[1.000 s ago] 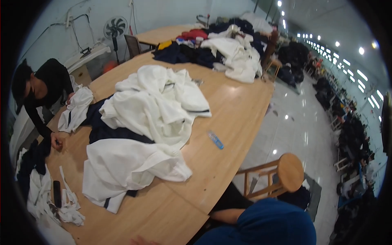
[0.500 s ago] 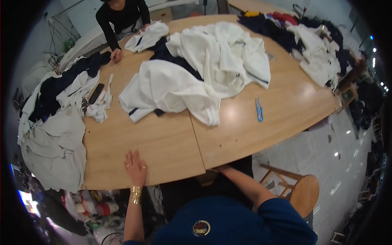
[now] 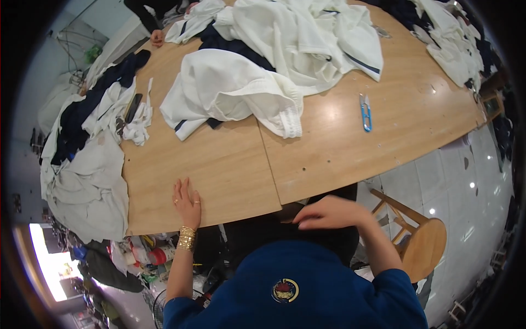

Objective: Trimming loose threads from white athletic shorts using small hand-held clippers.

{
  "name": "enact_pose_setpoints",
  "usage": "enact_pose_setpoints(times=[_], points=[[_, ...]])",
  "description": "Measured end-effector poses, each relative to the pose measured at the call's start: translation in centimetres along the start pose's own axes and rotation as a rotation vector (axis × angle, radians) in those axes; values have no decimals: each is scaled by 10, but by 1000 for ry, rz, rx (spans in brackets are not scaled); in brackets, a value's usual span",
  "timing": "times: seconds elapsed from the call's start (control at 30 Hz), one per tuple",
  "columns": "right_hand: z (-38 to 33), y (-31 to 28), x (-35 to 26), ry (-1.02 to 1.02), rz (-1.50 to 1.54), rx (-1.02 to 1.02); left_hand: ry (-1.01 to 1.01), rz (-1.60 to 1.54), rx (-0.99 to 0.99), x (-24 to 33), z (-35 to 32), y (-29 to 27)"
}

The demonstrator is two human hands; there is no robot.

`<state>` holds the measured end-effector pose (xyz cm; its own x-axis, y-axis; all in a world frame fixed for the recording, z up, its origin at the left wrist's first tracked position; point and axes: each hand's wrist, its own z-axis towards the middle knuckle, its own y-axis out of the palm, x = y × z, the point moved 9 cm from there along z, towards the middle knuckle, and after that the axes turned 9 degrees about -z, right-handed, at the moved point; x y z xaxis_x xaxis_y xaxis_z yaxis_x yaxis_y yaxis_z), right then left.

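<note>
My left hand lies flat on the wooden table near its front edge, fingers stretched out, with nothing in it. Gold bangles circle that wrist. At the front edge, right of the table's seam, my right hand hovers with fingers loosely bent and pointing left; nothing shows in it, though some fingertips are hidden. A pair of blue-handled thread snips lies on the right half of the table. Beyond my hands spreads a white garment with a gathered elastic band and dark trim.
More white cloth and navy fabric cover the far middle. Garments heap over the left edge; others pile at far right. A wooden stool stands at right. Another person's hand rests at the far edge.
My right hand has risen from below the table edge into sight. My left hand stays flat on the table. The view has tilted downward, so things sit higher in it.
</note>
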<state>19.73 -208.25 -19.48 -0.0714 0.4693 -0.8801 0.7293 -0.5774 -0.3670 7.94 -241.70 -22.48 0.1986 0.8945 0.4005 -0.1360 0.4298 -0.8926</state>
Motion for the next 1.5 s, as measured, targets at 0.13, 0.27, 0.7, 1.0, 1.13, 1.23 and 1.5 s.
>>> enact_pose_setpoints(times=[0.13,0.27,0.7,1.0,1.13,1.23,1.5], points=[[-54,-141,33,194,8,1065,-18,62,-3,-6,-4,-4],[-87,-184,102,555,-744,1575,15,14,-8,10,0,1],[-92,-196,145,692,-639,1575,258,-382,41,119,87,10],[-92,-193,149,609,-674,1797,685,28,-114,257,192,69],[-95,-195,127,670,-656,1717,638,-89,-265,232,223,82],[-119,-180,141,707,-218,1753,568,-408,-291,245,219,51],[1,-182,-31,-319,146,1471,579,-477,-8,305,171,-113]])
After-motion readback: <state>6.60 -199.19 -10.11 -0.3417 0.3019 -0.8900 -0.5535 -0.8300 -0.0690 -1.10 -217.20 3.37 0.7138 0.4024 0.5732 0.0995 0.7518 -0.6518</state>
